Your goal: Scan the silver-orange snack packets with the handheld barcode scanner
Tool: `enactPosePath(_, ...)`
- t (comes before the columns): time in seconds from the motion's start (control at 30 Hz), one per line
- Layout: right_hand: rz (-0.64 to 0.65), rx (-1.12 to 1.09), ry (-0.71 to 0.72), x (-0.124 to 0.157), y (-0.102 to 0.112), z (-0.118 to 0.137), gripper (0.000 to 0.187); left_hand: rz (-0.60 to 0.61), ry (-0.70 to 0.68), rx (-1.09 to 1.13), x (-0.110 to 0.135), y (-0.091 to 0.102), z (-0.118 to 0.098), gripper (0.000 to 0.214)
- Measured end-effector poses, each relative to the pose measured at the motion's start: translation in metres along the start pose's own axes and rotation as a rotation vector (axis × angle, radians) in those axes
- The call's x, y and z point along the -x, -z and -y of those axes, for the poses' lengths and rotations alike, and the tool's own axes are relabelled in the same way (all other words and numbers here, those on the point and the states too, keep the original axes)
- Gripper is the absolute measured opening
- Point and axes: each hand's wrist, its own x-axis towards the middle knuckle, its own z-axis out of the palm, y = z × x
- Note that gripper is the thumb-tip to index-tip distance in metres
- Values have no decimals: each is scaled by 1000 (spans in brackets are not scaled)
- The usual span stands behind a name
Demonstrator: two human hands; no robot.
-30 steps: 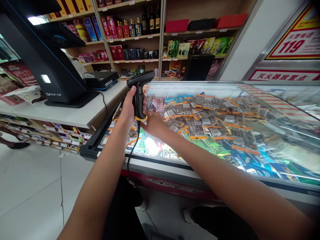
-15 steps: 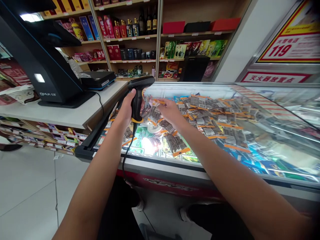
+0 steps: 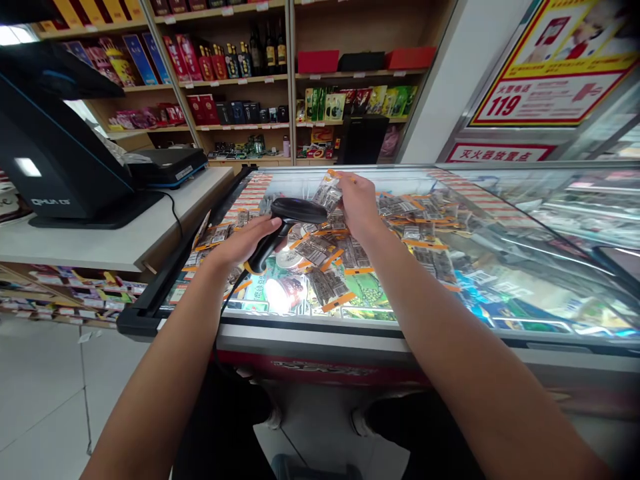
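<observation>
My left hand [image 3: 249, 241] is closed around the handle of a black barcode scanner [image 3: 300, 212], whose head is turned to the right. Its cord hangs down over the front edge of the glass-topped freezer [image 3: 320, 327]. Between the fingers of my right hand [image 3: 359, 197], a small clear snack packet [image 3: 327, 191] with an orange edge is held up, just beyond the scanner head. Many similar orange-edged packets [image 3: 327, 285] lie spread over the glass beneath both hands.
On the left a counter [image 3: 115, 243] carries a black checkout terminal [image 3: 75, 160] and a flat black scale [image 3: 165, 165]. Shelves [image 3: 225, 127] with boxes, bottles and bags line the back. A red and yellow sign [image 3: 540, 93] hangs at the right.
My right hand has lifted the packet up and rightward in view. The scanner has tilted, its head now lower and nearer the packet. The view has swung to the right.
</observation>
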Motion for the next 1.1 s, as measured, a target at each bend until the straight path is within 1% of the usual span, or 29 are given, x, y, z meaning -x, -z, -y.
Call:
enactPosePath(0.13, -73, -203, -102, 5, 2, 9, 35, 18, 40, -52, 0, 1, 1, 59)
enactPosePath(0.23, -86, -182, -112, 11, 7, 21, 28, -35, -22, 7, -1, -1, -3, 53)
enactPosePath(0.27, -73, -127, -102, 13, 9, 25, 25, -79, -54, 41, -2, -2, -5, 53)
enactPosePath(0.33, 16, 57, -76, 17, 15, 30, 21, -188, -91, 135, -4, -3, -9, 51)
enactPosePath(0.4, 131, 310, -38, 20, 21, 33, 17, -305, -90, 266, -6, -1, -13, 49)
enactPosePath(0.43, 157, 448, 2, 22, 22, 33, 14, -359, -84, 334, -7, 1, -14, 48)
enactPosePath(0.47, 146, 581, 59, 24, 23, 34, 13, -411, -83, 398, -7, 3, -16, 49)
enactPosePath(0.53, 57, 780, 200, 30, 19, 36, 20, -502, -101, 496, -7, 7, -20, 51)
enactPosePath(0.57, 19, 827, 260, 34, 14, 39, 24, -543, -121, 533, -6, 9, -22, 51)
enactPosePath(0.6, 12, 836, 305, 40, 7, 44, 26, -579, -145, 564, -6, 11, -23, 51)
enactPosePath(0.63, 46, 804, 338, 48, -2, 49, 25, -609, -169, 586, -5, 12, -25, 51)
enactPosePath(0.67, 118, 745, 358, 58, -13, 55, 24, -634, -186, 600, -4, 14, -26, 52)
enactPosePath(0.73, 347, 547, 394, 81, -38, 66, 22, -679, -199, 605, -3, 16, -27, 52)
enactPosePath(0.8, 602, 380, 314, 107, -65, 74, 22, -713, -201, 597, -1, 17, -28, 53)
enactPosePath(0.83, 680, 355, 280, 118, -78, 77, 23, -719, -208, 599, 0, 18, -28, 54)
enactPosePath(0.9, 738, 339, 258, 137, -99, 77, 27, -708, -240, 613, 1, 18, -28, 54)
enactPosePath(0.97, 728, 341, 288, 149, -114, 73, 35, -688, -274, 628, 2, 17, -28, 54)
enactPosePath(1.07, 682, 371, 310, 154, -125, 65, 53, -679, -287, 633, 2, 17, -28, 54)
enactPosePath(1.1, 682, 371, 298, 153, -126, 62, 54, -680, -286, 633, 2, 17, -29, 55)
